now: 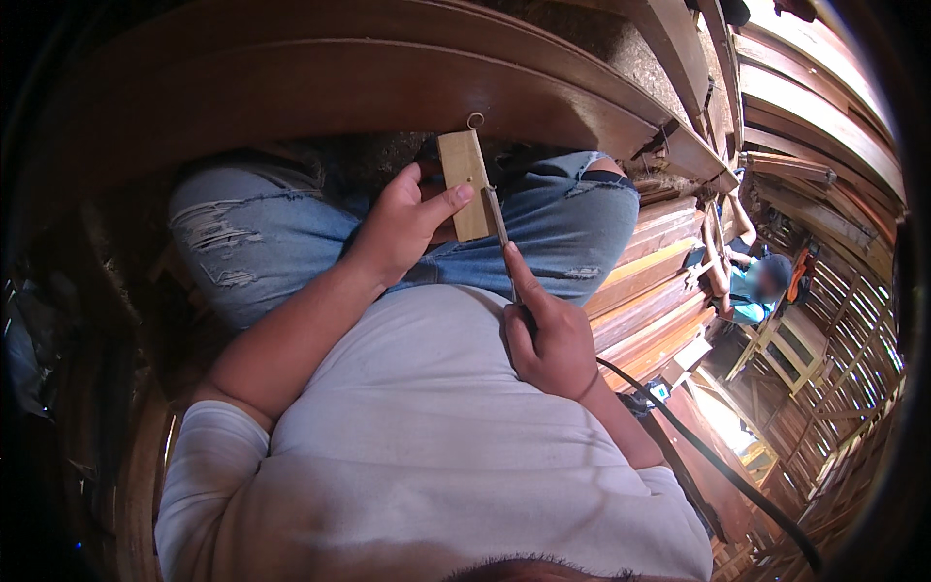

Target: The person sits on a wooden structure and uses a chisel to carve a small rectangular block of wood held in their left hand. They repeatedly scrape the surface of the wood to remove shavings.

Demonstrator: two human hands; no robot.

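Observation:
My left hand (402,221) grips a small pale wooden block (465,209) over my lap, with the thumb pressed on its face. My right hand (551,339) is closed around the handle of a narrow flat-bladed tool that looks like a chisel (498,219). Its index finger lies stretched along the metal, and the blade rests against the block's right edge. Most of the handle is hidden in the fist. A thin curl (475,120), perhaps a wood shaving, shows at the block's far end.
Long dark wooden boards (388,82) run across just beyond my knees. Stacked planks (650,291) lie to the right, and a black cable (708,454) trails past my right forearm. Farther right, another person (752,286) sits among timber.

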